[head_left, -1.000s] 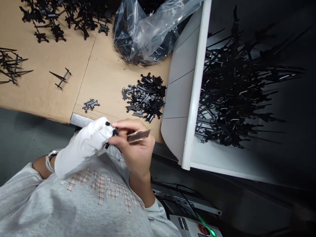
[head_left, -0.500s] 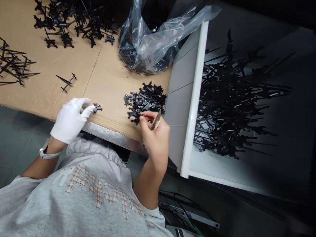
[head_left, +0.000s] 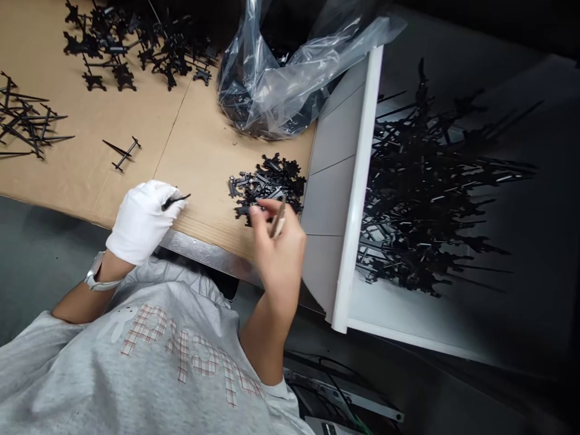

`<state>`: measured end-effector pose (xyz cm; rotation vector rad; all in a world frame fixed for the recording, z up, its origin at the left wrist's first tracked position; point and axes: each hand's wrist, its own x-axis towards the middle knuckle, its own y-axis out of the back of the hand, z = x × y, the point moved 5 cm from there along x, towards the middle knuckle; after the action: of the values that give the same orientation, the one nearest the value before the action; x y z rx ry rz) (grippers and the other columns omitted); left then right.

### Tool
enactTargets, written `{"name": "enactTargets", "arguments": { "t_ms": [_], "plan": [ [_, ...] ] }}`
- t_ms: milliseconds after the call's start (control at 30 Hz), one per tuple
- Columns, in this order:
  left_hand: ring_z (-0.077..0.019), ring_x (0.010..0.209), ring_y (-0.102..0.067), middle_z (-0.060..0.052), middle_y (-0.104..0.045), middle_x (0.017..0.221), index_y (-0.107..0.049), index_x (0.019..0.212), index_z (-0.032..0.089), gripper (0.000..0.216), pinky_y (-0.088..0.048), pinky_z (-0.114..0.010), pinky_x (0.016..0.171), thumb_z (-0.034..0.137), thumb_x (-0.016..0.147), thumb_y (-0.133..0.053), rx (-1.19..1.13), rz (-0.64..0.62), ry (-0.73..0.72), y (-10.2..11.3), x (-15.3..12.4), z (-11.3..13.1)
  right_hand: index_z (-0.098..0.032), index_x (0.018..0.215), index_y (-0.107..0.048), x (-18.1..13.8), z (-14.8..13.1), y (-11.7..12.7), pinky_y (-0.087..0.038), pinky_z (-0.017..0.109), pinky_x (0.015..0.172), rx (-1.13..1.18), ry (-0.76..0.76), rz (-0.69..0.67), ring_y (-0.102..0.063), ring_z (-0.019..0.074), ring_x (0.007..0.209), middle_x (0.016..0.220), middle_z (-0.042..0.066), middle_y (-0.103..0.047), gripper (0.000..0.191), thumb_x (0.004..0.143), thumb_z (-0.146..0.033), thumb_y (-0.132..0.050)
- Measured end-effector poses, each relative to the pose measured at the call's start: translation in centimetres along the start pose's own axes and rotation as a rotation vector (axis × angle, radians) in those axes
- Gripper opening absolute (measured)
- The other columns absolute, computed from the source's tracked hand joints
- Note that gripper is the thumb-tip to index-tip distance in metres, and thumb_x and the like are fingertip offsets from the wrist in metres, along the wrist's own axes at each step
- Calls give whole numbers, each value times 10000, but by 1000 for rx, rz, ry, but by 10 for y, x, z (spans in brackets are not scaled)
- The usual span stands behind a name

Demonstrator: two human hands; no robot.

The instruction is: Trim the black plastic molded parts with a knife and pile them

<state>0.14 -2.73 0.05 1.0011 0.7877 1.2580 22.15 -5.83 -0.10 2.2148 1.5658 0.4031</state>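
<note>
My left hand, in a white glove, is over the table near its edge and pinches a small black piece. My bare right hand curls around a thin tool, fingertips by the black pile. I can't tell if they touch it.

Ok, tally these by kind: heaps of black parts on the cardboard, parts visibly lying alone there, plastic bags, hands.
Heaps: 3 (far heap, left heap, right heap)
Lone part: 1
Plastic bag: 1
Hands: 2 (left hand, right hand)
Total: 7
</note>
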Motion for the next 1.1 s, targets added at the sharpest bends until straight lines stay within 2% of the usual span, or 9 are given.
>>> {"name": "enactTargets", "arguments": {
  "t_ms": [133, 267, 400, 500, 633, 733, 833, 1000, 1100],
  "plan": [
    [-238, 830, -720, -67, -775, 940, -735, 981, 211, 206, -544, -343, 797, 319, 974, -560, -97, -23, -117, 11, -18, 30, -182, 997, -710, -19, -20, -34, -487, 259, 600, 393, -5, -330, -581, 133, 667, 810, 16, -664, 320, 880, -480, -686],
    [-202, 812, -720, -67, -774, 965, -701, 972, 206, 169, -566, -309, 770, 356, 927, -636, -419, -36, -84, 20, -25, 40, -186, 938, -681, -23, -23, -41, -347, 222, 440, 575, -93, -433, -395, 75, 469, 621, -60, -527, 370, 863, -547, -704],
    [-140, 500, -582, -19, -666, 650, -651, 966, 178, 416, -497, -260, 517, 549, 1004, -466, -973, -438, 130, 4, -28, 38, -197, 938, -679, -20, -26, -31, -352, 220, 451, 638, -13, -499, -381, 75, 473, 599, -77, -472, 392, 879, -584, -688],
    [-142, 441, -486, 3, -517, 492, -593, 738, 200, 503, -505, -298, 538, 524, 1043, -359, -1025, -624, 117, 0, -32, 44, -194, 976, -706, -22, -28, -25, -409, 231, 504, 532, 90, -550, -442, 89, 542, 710, -33, -574, 414, 908, -600, -657],
    [-160, 554, -517, -19, -533, 575, -493, 639, 225, 449, -548, -335, 675, 384, 1041, -370, -947, -575, 18, 3, -33, 50, -243, 1349, -627, -30, -28, -11, -525, 292, 659, 404, 249, -392, -560, 143, 700, 969, 41, -673, 621, 971, -701, -448],
    [-171, 635, -541, -33, -578, 675, -513, 691, 221, 266, -552, -343, 715, 272, 951, -493, -734, -341, -171, 11, -33, 52, -290, 1493, -509, -42, -33, -1, -552, 335, 791, 241, 358, -281, -628, 181, 813, 958, 41, -705, 525, 1054, -551, -389],
    [-197, 702, -585, -54, -615, 741, -538, 735, 216, 171, -567, -344, 704, 291, 888, -558, -662, -213, -198, 15, -34, 53, -291, 1517, -477, -52, -42, -2, -555, 325, 736, 108, 457, -338, -643, 178, 734, 882, 22, -745, 469, 1068, -422, -448],
    [-132, 459, -431, 12, -439, 518, -410, 668, 229, 358, -439, -252, 426, 440, 955, -454, -980, -457, 110, 11, -37, 63, -259, 1477, -518, -56, -47, -3, -556, 301, 669, 96, 453, -380, -660, 156, 646, 908, 17, -790, 429, 1059, -346, -487],
    [-101, 403, -342, 34, -385, 490, -367, 656, 230, 361, -362, -238, 370, 432, 939, -463, -1119, -529, 183, 15, -40, 70, -266, 1437, -554, -57, -47, -2, -530, 287, 604, 93, 446, -395, -644, 139, 603, 1003, 33, -804, 394, 1061, -356, -481]
  ]
}}
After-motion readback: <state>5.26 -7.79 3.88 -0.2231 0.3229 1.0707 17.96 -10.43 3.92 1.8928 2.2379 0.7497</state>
